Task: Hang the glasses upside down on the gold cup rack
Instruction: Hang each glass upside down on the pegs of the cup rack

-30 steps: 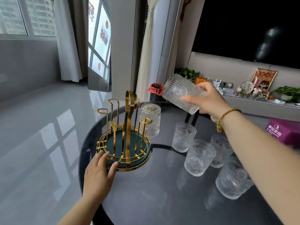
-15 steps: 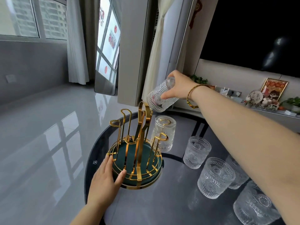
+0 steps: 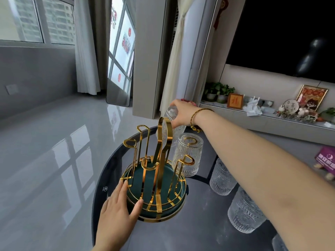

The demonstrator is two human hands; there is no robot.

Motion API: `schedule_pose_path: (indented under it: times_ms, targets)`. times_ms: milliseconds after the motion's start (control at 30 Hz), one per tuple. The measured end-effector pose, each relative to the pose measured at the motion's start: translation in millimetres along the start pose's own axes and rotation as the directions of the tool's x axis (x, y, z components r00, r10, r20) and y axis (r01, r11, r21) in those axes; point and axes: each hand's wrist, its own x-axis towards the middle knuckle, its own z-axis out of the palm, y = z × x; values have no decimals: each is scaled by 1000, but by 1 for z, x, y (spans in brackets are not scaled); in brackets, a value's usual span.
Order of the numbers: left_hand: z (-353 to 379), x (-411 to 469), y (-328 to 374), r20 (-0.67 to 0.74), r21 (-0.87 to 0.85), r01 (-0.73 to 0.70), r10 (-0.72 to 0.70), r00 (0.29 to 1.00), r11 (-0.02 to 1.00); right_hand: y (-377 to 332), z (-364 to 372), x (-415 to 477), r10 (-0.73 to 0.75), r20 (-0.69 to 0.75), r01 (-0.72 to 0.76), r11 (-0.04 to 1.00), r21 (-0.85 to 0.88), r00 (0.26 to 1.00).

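Note:
The gold cup rack (image 3: pixel 159 160) with a dark green round base stands on the round dark glass table (image 3: pixel 195 229). One ribbed glass (image 3: pixel 188 156) hangs upside down on a peg at the rack's right side. My right hand (image 3: pixel 183 113) grips a second clear glass (image 3: pixel 170 124) by its base, mouth down, at the far side of the rack, partly hidden behind the tall gold centre handle. My left hand (image 3: pixel 117 214) rests flat against the near left rim of the base. Upright textured glasses (image 3: pixel 222 178) (image 3: pixel 244 212) stand on the table to the right.
The table's left edge curves close to the rack, with shiny grey floor (image 3: pixel 50 151) beyond. A purple box (image 3: pixel 325 160) lies at the right. A long shelf (image 3: pixel 272 118) with plants and ornaments runs under a dark screen behind.
My right hand has carried the glass from over the loose glasses to the far side of the rack, turned it mouth down and lowered it. My left hand stays on the base.

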Motion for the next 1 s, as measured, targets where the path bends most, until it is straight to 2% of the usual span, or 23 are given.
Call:
schedule_pose_path:
  times_ms: [333, 567, 767, 1000]
  targets:
    - [-2, 1, 5, 30, 42, 16, -18, 999, 999, 4, 26, 9, -7, 117, 14, 998, -56, 993]
    - [-2, 0, 5, 19, 31, 19, -19, 1000, 999, 5, 39, 16, -30, 126, 42, 994, -97, 992]
    - [-1, -1, 3, 13, 24, 15, -16, 1000, 1000, 8, 40, 13, -40, 122, 51, 995, -87, 992]
    - [0, -1, 4, 22, 50, 0, -1, 1000, 999, 10, 32, 1, -46, 145, 46, 999, 7, 988]
